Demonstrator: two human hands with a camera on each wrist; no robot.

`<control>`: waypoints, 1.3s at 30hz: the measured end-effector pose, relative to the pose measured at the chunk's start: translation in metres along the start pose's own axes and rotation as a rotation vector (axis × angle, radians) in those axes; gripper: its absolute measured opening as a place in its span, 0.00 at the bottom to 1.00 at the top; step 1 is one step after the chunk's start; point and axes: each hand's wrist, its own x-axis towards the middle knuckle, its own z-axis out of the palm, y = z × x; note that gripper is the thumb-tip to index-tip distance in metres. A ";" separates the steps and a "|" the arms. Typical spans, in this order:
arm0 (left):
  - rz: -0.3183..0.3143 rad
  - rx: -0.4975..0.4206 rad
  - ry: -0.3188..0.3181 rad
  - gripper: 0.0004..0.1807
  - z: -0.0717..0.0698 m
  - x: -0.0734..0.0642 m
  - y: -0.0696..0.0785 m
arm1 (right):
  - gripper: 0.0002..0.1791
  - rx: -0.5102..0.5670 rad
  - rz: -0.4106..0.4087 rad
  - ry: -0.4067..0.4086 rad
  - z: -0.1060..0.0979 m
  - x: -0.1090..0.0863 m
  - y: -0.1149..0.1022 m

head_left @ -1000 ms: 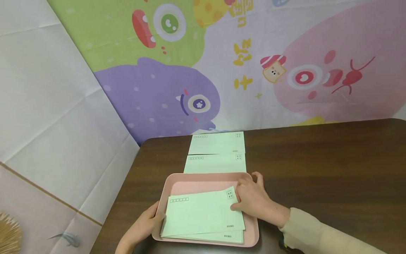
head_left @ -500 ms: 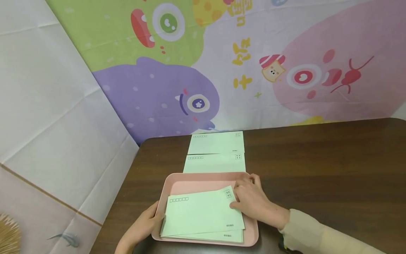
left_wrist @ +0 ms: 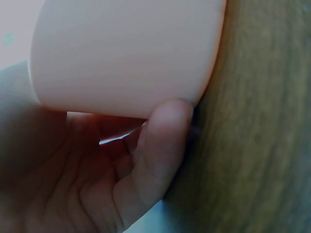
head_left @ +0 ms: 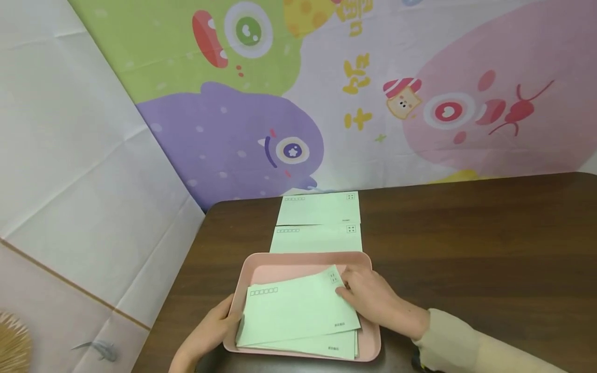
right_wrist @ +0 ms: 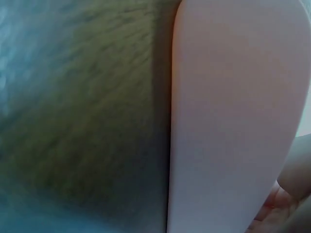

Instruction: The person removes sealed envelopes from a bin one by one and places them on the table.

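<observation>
A pink tray (head_left: 303,259) sits near the front of the table with several pale green envelopes stacked inside. My left hand (head_left: 212,327) grips the tray's left side, thumb over the rim and fingers against the outer wall; the left wrist view shows those fingers at the tray's wall (left_wrist: 126,58). At the tray's right side my right hand (head_left: 373,298) pinches the top envelope (head_left: 298,308) near its upper right corner, which is bent up a little. The right fingertips are partly hidden behind the envelope. In the right wrist view only part of the right hand (right_wrist: 282,206) shows beyond the tray.
Two more envelopes lie on the dark wooden table (head_left: 466,248) behind the tray, a far one (head_left: 319,208) at the table's back edge and a nearer one (head_left: 317,239) partly covered by the tray. A cartoon-printed cloth (head_left: 364,155) hangs behind; a white cloth (head_left: 93,155) hangs at left.
The top envelope's right end has lifted and turned upward, showing more of the envelope beneath. My right fingers have drawn in from the tray's far right corner to the envelope. The left hand stays put.
</observation>
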 end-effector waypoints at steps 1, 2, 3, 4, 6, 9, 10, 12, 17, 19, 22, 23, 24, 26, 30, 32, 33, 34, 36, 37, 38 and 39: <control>-0.001 0.000 -0.001 0.22 0.000 0.000 0.000 | 0.12 0.015 0.015 -0.003 0.000 0.000 -0.001; -0.003 0.004 0.002 0.22 0.000 0.000 0.000 | 0.11 0.031 0.025 -0.002 -0.001 0.000 -0.002; -0.004 0.008 0.004 0.22 0.000 0.001 0.000 | 0.11 0.042 0.029 0.002 -0.001 -0.001 -0.002; -0.006 0.011 0.005 0.22 0.000 0.001 0.000 | 0.11 0.049 0.028 0.007 -0.001 -0.001 -0.002; -0.010 0.015 0.009 0.22 0.000 0.001 0.000 | 0.11 0.060 0.032 0.010 -0.002 -0.001 -0.002; -0.014 0.017 0.019 0.22 0.001 0.001 -0.001 | 0.09 0.080 0.035 0.017 -0.003 -0.002 -0.003; -0.013 0.015 0.017 0.23 0.001 0.001 -0.001 | 0.09 0.088 0.035 0.017 -0.003 -0.002 -0.003; -0.016 0.006 0.014 0.23 0.001 0.000 -0.001 | 0.10 0.112 0.036 0.010 -0.003 -0.003 -0.005; -0.017 -0.008 0.007 0.23 0.001 -0.001 -0.001 | 0.12 0.181 0.019 -0.028 -0.005 -0.008 -0.009; -0.017 -0.009 0.004 0.23 0.001 -0.001 -0.001 | 0.11 0.189 0.004 -0.038 -0.005 -0.011 -0.011; -0.009 0.003 0.002 0.23 0.000 -0.001 0.000 | 0.12 0.184 -0.029 -0.033 -0.005 -0.013 -0.013; -0.007 0.004 0.001 0.23 0.000 -0.001 0.000 | 0.11 0.178 -0.044 -0.026 -0.006 -0.014 -0.013; -0.011 0.006 0.001 0.23 0.000 0.000 0.000 | 0.12 0.168 -0.053 -0.020 -0.006 -0.014 -0.013; -0.010 0.016 0.005 0.23 0.000 0.001 0.000 | 0.11 0.157 -0.069 -0.008 -0.007 -0.015 -0.014; -0.015 0.016 0.008 0.24 0.000 0.002 0.000 | 0.07 0.150 -0.077 0.005 -0.007 -0.016 -0.016; -0.015 0.011 0.006 0.25 0.000 0.002 0.000 | 0.05 0.150 -0.079 0.012 -0.007 -0.017 -0.016; -0.014 0.007 0.004 0.25 -0.001 0.002 0.000 | 0.05 0.150 -0.079 0.017 -0.007 -0.018 -0.016; -0.016 0.003 0.003 0.25 -0.001 0.001 0.001 | 0.04 0.149 -0.077 0.020 -0.007 -0.018 -0.016; -0.011 -0.003 0.000 0.25 0.000 0.001 0.000 | 0.05 0.157 -0.069 0.014 -0.007 -0.019 -0.017; -0.011 -0.002 0.005 0.24 0.000 0.001 0.000 | 0.05 0.161 -0.062 0.009 -0.007 -0.020 -0.017; -0.008 0.002 0.011 0.24 0.000 0.001 0.000 | 0.05 0.171 -0.046 -0.004 -0.008 -0.020 -0.017; -0.005 0.007 0.018 0.24 0.001 0.001 0.000 | 0.05 0.179 -0.028 -0.017 -0.009 -0.021 -0.016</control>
